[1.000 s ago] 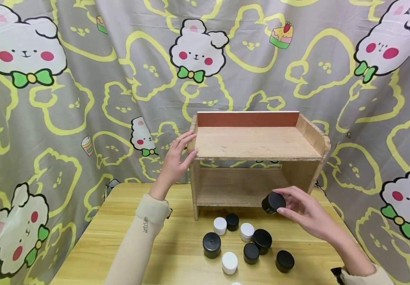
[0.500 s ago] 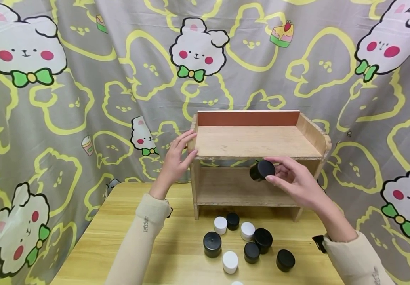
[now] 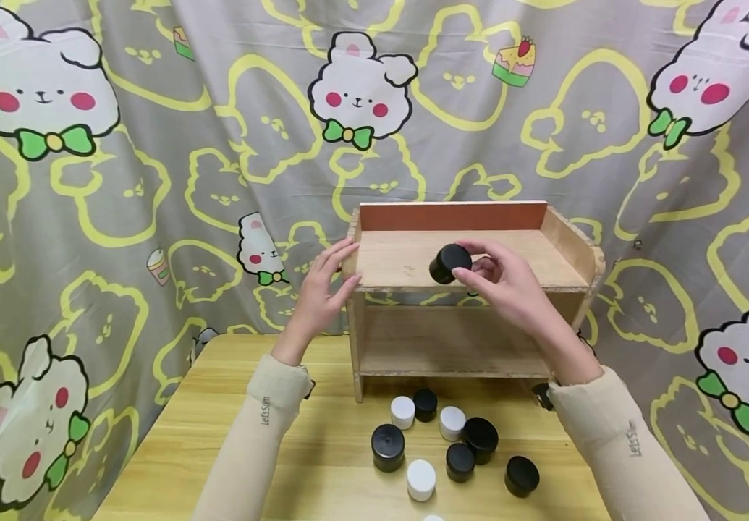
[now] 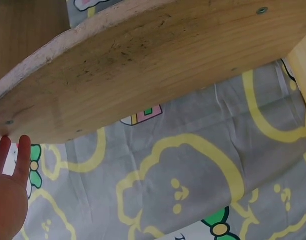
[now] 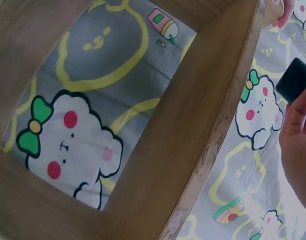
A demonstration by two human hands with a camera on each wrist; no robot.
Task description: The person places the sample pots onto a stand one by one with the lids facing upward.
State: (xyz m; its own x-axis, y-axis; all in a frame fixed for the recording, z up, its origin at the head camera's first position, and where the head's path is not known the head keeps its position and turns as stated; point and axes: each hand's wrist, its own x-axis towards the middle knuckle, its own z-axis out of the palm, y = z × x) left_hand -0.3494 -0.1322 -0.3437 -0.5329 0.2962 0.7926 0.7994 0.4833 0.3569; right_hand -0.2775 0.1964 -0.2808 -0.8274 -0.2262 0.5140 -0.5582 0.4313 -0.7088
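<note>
I have the black jar (image 3: 450, 263) pinched between thumb and fingers of the right hand (image 3: 511, 286), tilted, at the front edge of the shelf unit's (image 3: 400, 260) upper board; the right wrist view shows a gap between jar and wood. My left hand (image 3: 322, 289) is spread, fingertips against the unit's left side panel. Around the upper board I must mind the raised side panels and a reddish-brown back strip (image 3: 454, 217). In front of the unit stand five more black jars (image 3: 388, 447) and three white jars (image 3: 421, 480), a fourth white top (image 3: 433, 518) cut off by the lower border. They stand on a yellowish wood-grain table (image 3: 218, 405). Behind, a grey curtain (image 3: 172, 210) with bunny faces and yellow outlines hangs in folds.
</note>
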